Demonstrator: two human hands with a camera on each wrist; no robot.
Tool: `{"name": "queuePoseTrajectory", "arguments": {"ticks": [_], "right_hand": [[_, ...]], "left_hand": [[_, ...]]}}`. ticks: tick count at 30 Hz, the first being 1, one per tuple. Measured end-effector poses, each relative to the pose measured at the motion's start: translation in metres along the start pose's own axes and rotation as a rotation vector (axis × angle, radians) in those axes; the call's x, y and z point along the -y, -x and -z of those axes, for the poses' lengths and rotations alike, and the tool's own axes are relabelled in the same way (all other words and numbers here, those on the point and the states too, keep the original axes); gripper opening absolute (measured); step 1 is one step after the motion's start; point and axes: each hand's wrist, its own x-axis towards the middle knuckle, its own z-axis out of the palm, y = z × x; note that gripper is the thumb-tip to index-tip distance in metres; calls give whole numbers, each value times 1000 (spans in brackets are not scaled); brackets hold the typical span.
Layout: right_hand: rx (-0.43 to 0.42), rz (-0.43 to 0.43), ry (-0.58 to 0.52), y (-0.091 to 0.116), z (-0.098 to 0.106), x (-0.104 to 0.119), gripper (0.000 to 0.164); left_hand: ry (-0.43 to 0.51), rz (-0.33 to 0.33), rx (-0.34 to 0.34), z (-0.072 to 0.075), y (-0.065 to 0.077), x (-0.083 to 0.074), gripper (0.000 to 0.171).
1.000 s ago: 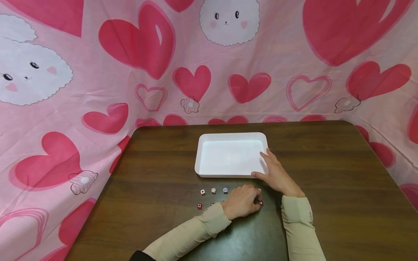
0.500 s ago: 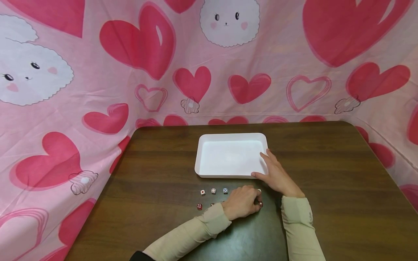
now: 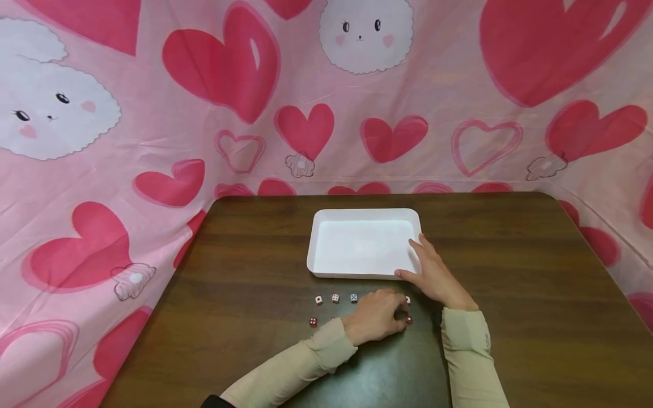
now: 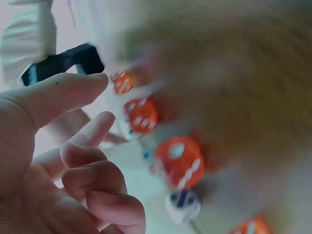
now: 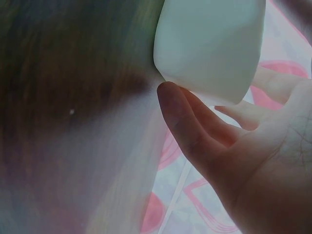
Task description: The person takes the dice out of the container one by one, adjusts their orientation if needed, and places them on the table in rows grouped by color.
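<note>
In the head view, my left hand (image 3: 374, 317) reaches over a row of small dice in front of the white tray (image 3: 363, 275). Its thumb and forefinger stand apart at the right end of the row, right beside a red die (image 3: 409, 321); the left wrist view shows nothing held between the fingers. A white die (image 3: 408, 300) lies just beyond those fingertips. Several dice are partly or fully hidden under this hand. My right hand (image 3: 433, 272) holds the tray by its near right corner, thumb at the front edge and fingers over the right rim.
White dice (image 3: 335, 298) and a red die (image 3: 313, 322) lie left of my left hand. The left wrist view shows more red dice (image 4: 180, 163) in a line. A brown wooden table (image 3: 250, 255) reaches back to a pink heart-patterned cloth (image 3: 347, 93).
My left thumb and forefinger have parted slightly and drawn back a little to the left from the red die. More of the white die beyond shows. The right hand and tray stay put.
</note>
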Motion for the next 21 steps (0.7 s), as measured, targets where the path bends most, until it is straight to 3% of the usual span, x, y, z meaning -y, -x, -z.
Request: {"name": "queuePoseTrajectory", "arguments": {"ticks": [5,11,16,21], "right_hand": [[7,-7,3,-2,2,-1,89],[29,-19,7,-3,5,-4,90],[20,-29,12,2,14,-12,90],[6,-17,69,6,35,-15,89]], "left_hand": [[51,42,-27,19,17,8,18],[78,106,-88,43,50,31,21],[-41,88,-110,66,77,54,21],[-207,92,-131,102,93,74,31]]}}
